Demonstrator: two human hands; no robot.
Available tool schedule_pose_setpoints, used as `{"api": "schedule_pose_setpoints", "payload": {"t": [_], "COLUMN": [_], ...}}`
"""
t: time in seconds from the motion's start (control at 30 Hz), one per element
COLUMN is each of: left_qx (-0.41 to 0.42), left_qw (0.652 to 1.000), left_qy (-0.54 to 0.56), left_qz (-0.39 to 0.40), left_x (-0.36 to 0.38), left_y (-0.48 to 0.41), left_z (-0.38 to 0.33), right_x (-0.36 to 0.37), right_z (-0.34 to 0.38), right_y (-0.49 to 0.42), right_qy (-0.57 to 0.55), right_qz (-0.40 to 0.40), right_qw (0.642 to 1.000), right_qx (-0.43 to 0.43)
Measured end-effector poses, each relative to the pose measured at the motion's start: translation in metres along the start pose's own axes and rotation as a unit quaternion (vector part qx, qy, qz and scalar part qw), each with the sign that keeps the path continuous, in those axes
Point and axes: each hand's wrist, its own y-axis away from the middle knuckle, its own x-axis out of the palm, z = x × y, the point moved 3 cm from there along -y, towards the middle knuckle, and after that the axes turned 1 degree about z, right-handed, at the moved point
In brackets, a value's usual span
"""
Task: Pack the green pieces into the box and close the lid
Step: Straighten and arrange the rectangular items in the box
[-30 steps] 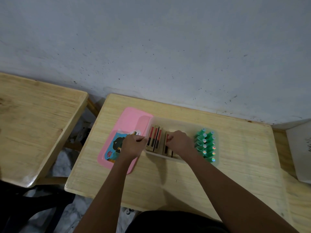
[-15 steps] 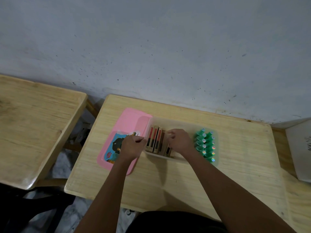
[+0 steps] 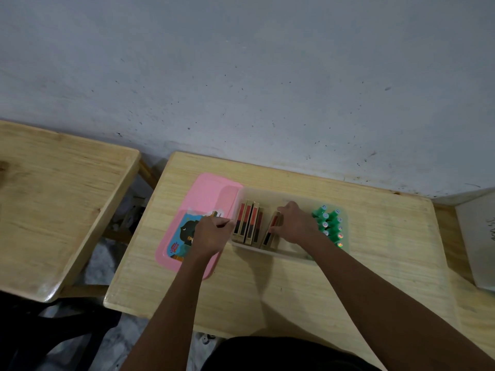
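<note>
A translucent box (image 3: 270,194) sits on the wooden desk (image 3: 375,236). Several green pieces (image 3: 330,224) stand upright in its right end. Several tan cards with red and black faces (image 3: 247,223) stand on edge in its left part. My right hand (image 3: 297,223) is inside the box, gripping a leaning card (image 3: 272,228) between the card row and the green pieces. My left hand (image 3: 211,234) rests curled at the box's left wall, over the pink lid (image 3: 206,191), which lies flat beside the box.
A second wooden desk (image 3: 53,199) stands at the left, across a gap. A white sheet or board (image 3: 479,236) lies at the right edge. The grey wall (image 3: 241,76) runs just behind the desk.
My right hand has slid to the right inside the box, pulling some cards away from the row, so a gap has opened between them. My left hand has barely moved.
</note>
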Motion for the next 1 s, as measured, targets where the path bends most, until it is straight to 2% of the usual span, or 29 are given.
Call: {"api": "schedule_pose_setpoints", "payload": {"t": [0.27,0.43,0.53,0.73,0.9,1.0], "left_qx": [-0.001,0.003,0.004,-0.002,-0.002,-0.001], "left_qw": [1.0,1.0,1.0,1.0,1.0,1.0], "left_qy": [0.009,-0.003,-0.004,-0.004,0.0,-0.002], "left_qz": [0.006,0.002,0.003,0.0,-0.002,-0.002], "left_x": [0.0,0.0,0.0,0.001,0.001,0.002], "left_y": [0.0,-0.001,0.0,-0.001,-0.002,-0.003], "left_z": [-0.001,0.0,-0.001,0.0,0.0,0.001], "right_x": [0.007,0.008,0.008,0.01,0.011,0.015], "right_z": [0.004,0.005,0.006,0.01,0.022,0.025], "right_y": [-0.003,-0.001,-0.003,-0.008,-0.008,-0.008], "right_qy": [-0.156,-0.335,-0.399,-0.444,-0.397,-0.408], "right_qz": [-0.005,0.013,0.02,-0.016,-0.045,-0.051], "right_qw": [0.987,0.942,0.917,0.894,0.914,0.909], "right_qx": [-0.024,-0.029,-0.008,0.062,0.065,0.074]}}
